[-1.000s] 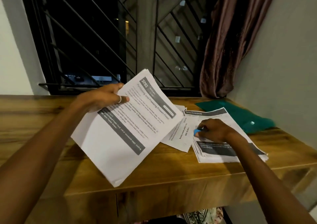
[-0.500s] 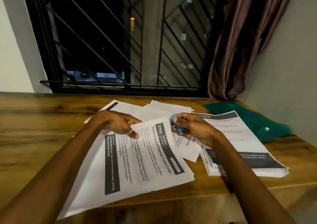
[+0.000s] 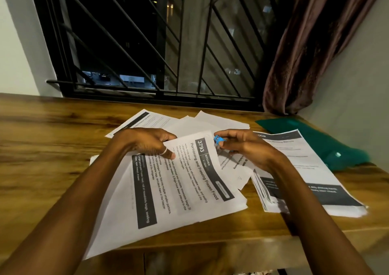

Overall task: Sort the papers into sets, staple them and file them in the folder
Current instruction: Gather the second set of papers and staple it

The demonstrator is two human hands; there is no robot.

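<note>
The set headed "Portioning and Freezing Frozen Food" (image 3: 189, 186) lies in the middle of the wooden table (image 3: 52, 148). My left hand (image 3: 147, 144) pinches its far edge at 11 o'clock, thumb on top and fingers curled under. My right hand (image 3: 246, 148) pinches the small blue stapler (image 3: 217, 141) just off the set's 1 o'clock corner, not yet over the paper. The lower sheets look fanned toward 7 o'clock, so I should square that corner first. Then I can slide the stapler's mouth over every sheet and squeeze while my thumb pins them. Loose sheets (image 3: 210, 121) lie at 12 o'clock, another stack (image 3: 305, 169) at 3, and the green folder (image 3: 315, 140) at 2.
</note>
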